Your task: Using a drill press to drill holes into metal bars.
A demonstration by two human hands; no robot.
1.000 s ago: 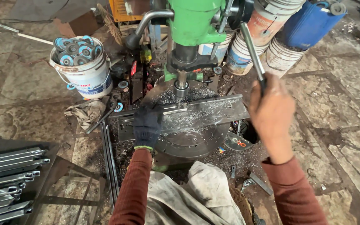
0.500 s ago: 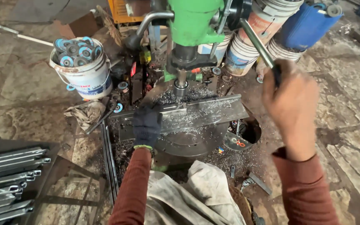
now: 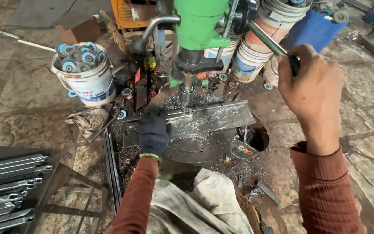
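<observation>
A green drill press [image 3: 200, 24] stands over a round table [image 3: 195, 149]. A flat steel plate [image 3: 213, 119] covered in metal shavings lies across that table under the spindle and bit [image 3: 187, 93]. My left hand [image 3: 153, 132], in a dark glove, presses down on the plate's left part. My bare right hand [image 3: 312, 91] grips the black knob of the press's feed lever [image 3: 267, 39], raised at the upper right. The bit's tip sits just above the plate.
A white bucket [image 3: 89, 84] of blue grinding discs stands at the left. More buckets [image 3: 256, 47] and a blue can [image 3: 314, 28] sit behind the press. Steel bars [image 3: 7, 186] lie stacked at the lower left. Rags [image 3: 195, 203] cover my lap.
My right hand has swung the feed lever up and to the right, and the spindle has risen off the plate. My left hand stays on the plate.
</observation>
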